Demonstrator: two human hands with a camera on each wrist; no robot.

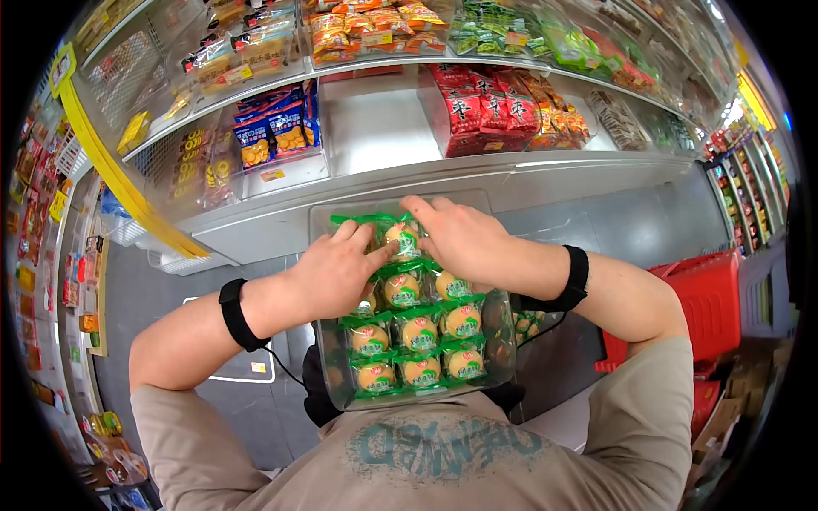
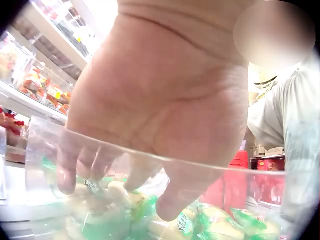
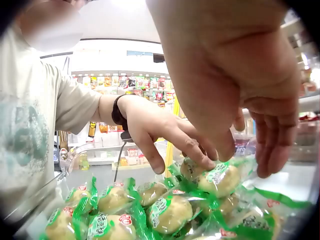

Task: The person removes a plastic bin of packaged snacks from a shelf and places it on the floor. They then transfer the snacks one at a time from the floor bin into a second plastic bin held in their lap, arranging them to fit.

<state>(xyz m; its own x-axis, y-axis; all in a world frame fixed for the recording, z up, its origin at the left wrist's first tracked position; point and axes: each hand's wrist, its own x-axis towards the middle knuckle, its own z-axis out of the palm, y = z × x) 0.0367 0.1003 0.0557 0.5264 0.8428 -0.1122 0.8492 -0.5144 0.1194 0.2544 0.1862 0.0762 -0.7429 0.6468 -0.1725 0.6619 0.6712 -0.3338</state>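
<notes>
A clear plastic bin [image 1: 331,375] holds several rows of round pastries in green-and-clear wrappers [image 1: 419,334]. My left hand [image 1: 336,268] reaches over the bin's left side, an index fingertip touching a wrapped pastry [image 1: 403,241] at the far end; its spread fingers also show through the bin wall in the left wrist view. From the right, my right hand [image 1: 464,243] rests its thumb and fingers around that pastry's edge, fingers only slightly bent. In the right wrist view, the same pastry [image 3: 220,180] lies between the left fingertips and the right thumb, tilted on its neighbours.
Beyond the bin stands a shelf unit [image 1: 375,136] with blue snack bags [image 1: 274,132], red packets [image 1: 486,106] and orange packets above. Red baskets [image 1: 703,307] stand at the right. A yellow-edged divider [image 1: 119,166] rises at the left, and store shelves line both sides.
</notes>
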